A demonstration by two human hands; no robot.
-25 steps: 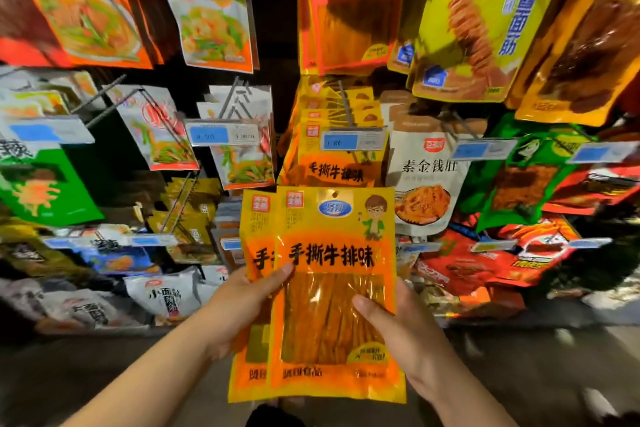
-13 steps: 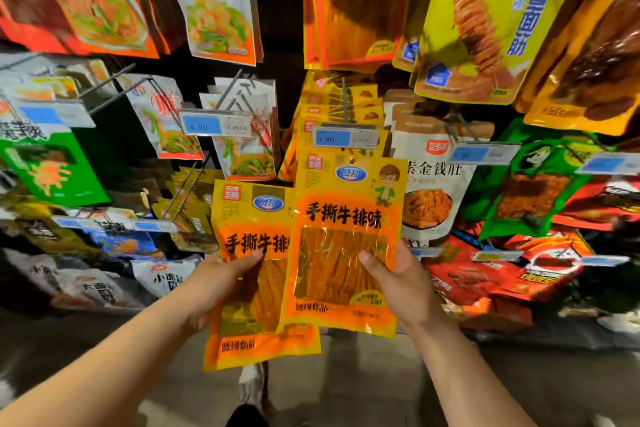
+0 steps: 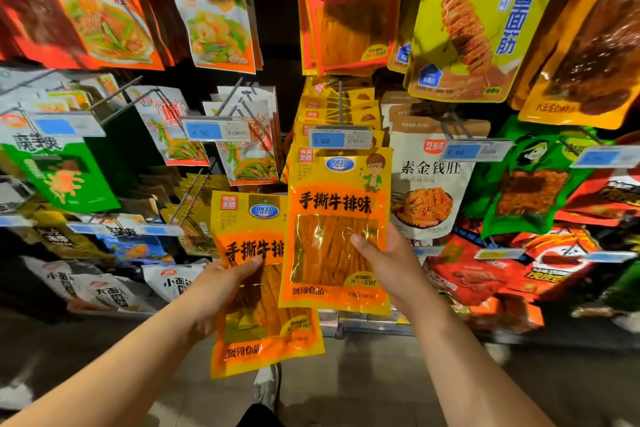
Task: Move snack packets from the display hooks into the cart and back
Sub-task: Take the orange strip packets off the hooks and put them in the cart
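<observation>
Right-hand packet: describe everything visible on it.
The right-hand packet is a glossy yellow-and-orange plastic pouch. A blue oval logo and a cartoon figure with glasses sit at top, black characters run on an orange band, and a clear window shows amber strips. It is held upright before the display, its top edge under the 3.80 price tag; whether it is hooked is unclear. The right hand grips its right edge, thumb on the window. Its left edge overlaps the matching packet in the left hand.

Ahead, the price tag (image 3: pixel 341 139) and stacked packets (image 3: pixel 313 113) crowd the hook (image 3: pixel 340 103) — open floor (image 3: pixel 367 388) lies below.
</observation>
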